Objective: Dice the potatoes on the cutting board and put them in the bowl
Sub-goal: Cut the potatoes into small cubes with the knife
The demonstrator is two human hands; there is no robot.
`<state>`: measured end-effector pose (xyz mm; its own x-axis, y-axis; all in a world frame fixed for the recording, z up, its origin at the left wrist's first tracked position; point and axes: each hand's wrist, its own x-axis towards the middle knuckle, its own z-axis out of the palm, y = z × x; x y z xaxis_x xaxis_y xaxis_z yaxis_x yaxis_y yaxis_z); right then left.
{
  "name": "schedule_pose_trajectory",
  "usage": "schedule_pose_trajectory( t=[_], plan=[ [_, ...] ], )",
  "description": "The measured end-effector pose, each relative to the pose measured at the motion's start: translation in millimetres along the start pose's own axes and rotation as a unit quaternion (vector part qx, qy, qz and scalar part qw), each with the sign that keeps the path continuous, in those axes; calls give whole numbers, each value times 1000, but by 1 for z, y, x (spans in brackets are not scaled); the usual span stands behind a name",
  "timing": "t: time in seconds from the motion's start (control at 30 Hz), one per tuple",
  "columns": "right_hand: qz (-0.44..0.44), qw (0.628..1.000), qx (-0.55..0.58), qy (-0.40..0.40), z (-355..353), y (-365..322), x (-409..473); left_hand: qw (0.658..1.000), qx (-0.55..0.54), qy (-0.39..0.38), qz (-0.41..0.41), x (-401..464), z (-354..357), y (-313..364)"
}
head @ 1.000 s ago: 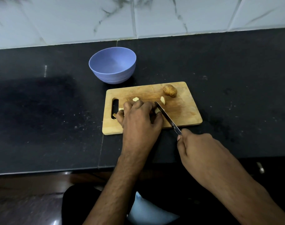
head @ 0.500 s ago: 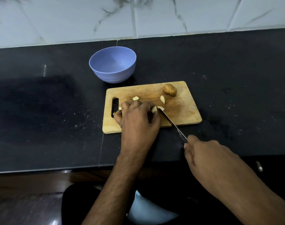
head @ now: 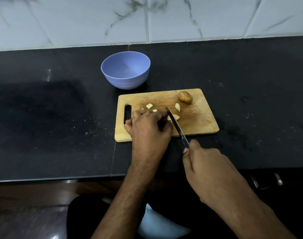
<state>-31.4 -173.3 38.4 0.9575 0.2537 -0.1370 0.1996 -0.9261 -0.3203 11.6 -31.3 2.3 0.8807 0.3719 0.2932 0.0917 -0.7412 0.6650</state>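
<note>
A wooden cutting board (head: 199, 121) lies on the black counter. My left hand (head: 149, 128) rests on it with curled fingers holding down a potato piece that is mostly hidden beneath them. My right hand (head: 211, 171) grips the handle of a knife (head: 176, 125), whose blade lies across the board just right of my left fingers. Pale cut potato pieces (head: 177, 107) are scattered around the blade. A whole brown potato (head: 185, 97) sits at the board's far right corner. The blue bowl (head: 125, 70) stands behind the board with nothing visible inside.
The black counter (head: 43, 118) stretches to both sides, backed by a white marble-tiled wall (head: 147, 19). The counter's front edge runs below my forearms. Metal cabinet handles (head: 266, 181) show at lower right.
The knife was drawn back toward me, then pushed forward again across the board beside my left fingers. My left hand stayed on the potato piece.
</note>
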Motion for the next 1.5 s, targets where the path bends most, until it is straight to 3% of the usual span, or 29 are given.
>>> schedule_pose_trajectory(
  t=[0.53, 0.83, 1.5],
  plan=[
    [0, 1000, -4, -16, 1, -5, 1, 1000, 4, -2, 13, -2, 1, -2],
    [0, 995, 8, -96, -22, 3, 1, 1000, 1, -4, 0, -1, 2, -2],
    [-4, 999, 4, -33, -15, 27, -10, 999, 51, 13, -13, -2, 6, 0]
  ],
)
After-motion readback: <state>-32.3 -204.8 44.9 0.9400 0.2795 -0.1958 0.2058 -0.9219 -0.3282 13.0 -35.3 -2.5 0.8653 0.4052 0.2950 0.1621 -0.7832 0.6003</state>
